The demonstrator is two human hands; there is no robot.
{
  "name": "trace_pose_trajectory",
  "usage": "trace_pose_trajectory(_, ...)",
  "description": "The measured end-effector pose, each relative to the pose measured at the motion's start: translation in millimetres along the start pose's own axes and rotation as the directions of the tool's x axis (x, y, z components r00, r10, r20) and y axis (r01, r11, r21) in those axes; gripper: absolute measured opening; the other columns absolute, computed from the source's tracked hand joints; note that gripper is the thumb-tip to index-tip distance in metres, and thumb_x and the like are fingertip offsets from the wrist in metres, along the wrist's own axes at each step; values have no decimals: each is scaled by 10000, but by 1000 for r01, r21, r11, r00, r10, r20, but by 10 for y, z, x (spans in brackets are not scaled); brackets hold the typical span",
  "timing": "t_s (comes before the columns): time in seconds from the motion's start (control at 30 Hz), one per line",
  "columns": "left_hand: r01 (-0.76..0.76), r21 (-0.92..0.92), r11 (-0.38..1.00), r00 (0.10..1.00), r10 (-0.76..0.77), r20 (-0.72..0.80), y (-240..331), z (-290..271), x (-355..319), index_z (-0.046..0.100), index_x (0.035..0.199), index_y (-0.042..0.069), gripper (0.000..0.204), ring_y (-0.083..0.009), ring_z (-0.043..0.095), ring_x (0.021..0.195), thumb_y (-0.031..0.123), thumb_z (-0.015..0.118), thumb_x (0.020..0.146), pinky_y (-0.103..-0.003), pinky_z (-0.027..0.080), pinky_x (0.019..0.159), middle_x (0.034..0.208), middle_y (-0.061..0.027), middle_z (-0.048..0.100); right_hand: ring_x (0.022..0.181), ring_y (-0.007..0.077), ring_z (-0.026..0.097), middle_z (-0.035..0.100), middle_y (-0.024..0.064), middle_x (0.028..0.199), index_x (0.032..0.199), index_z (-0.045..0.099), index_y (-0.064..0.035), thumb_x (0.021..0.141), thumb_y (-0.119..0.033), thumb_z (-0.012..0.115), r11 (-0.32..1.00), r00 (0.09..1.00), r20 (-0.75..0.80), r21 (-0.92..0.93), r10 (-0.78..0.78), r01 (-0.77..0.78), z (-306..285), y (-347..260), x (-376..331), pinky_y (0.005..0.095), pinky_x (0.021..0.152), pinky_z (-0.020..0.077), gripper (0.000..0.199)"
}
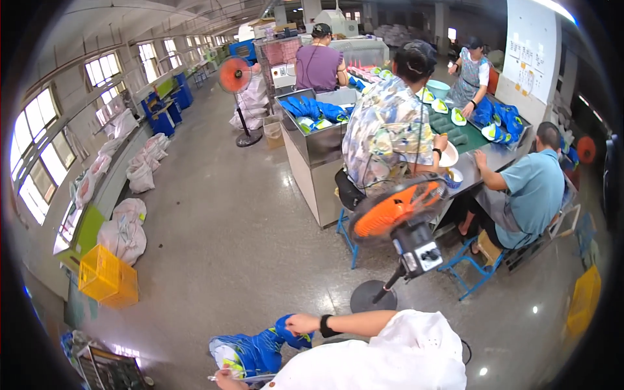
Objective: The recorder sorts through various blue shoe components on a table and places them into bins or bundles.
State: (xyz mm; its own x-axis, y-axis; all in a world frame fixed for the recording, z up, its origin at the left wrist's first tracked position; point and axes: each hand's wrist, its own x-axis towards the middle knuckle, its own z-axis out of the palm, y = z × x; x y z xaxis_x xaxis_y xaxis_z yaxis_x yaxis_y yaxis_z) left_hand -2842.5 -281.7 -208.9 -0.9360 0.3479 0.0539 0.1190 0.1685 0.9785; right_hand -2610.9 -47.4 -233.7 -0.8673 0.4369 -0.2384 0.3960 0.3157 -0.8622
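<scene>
At the lower edge, a bundle of blue shoe uppers (257, 350) with lime-green and white parts lies in front of me. My right hand (301, 324), with a black band at the wrist, is closed on a blue piece at the bundle's right end. Lower down, my left hand (229, 379) has its fingers curled at a thin grey metal edge (260, 377) under the bundle, seemingly a tray rim. Part of this hand is cut off by the picture's edge. White cloth covers my upper arm and body.
An orange stand fan (396, 211) stands close ahead, its round base on the floor. Beyond it, several people work at a metal table (465, 185) with blue shoe uppers. A yellow crate (109, 276) and white sacks (123, 234) line the left. Another fan (235, 77) stands farther back.
</scene>
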Motion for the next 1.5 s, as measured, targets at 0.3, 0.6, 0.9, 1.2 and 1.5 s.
trace_pose_trajectory(0.3,-156,169,973,979,130,157,387,1099,2447,620,803,36,183,-241,574,737,179,514,757,-344,460,701,775,-124,611,551,228,598,609,103,605,702,578,10,786,-186,487,976,976,72,79,-207,201,-901,-816,2308,358,548,443,231)
trace_pose_trajectory(0.6,253,-91,963,822,-165,545,1082,3471,4896,562,764,18,212,-198,562,680,198,453,796,-334,471,651,733,-96,576,563,281,578,581,166,597,692,553,55,752,-222,523,998,997,-62,36,-50,53,-2627,-980,3641,393,554,435,284)
trace_pose_trajectory(0.9,300,-429,852,524,228,821,2547,6295,5935,541,878,-22,247,-180,563,811,186,409,860,-313,448,770,850,-109,592,614,148,569,595,67,642,739,519,-13,879,-201,421,933,596,-792,304,136,191,-4752,-255,4396,285,533,447,253)
trace_pose_trajectory(1.2,233,-808,541,41,825,564,5445,9469,5157,517,864,32,225,-186,551,925,221,401,900,-307,400,821,926,-115,591,596,26,422,569,9,926,939,553,-31,920,-234,402,911,-345,-923,-279,-167,305,-7489,-551,3786,170,538,377,254)
trace_pose_trajectory(1.5,-338,-705,623,-113,717,688,5048,13198,4459,571,703,61,183,-129,541,630,174,467,803,-286,399,520,696,-41,590,781,309,576,575,158,937,853,567,-20,816,-183,511,820,-368,-919,100,-141,-564,-8207,835,3344,394,670,455,176)
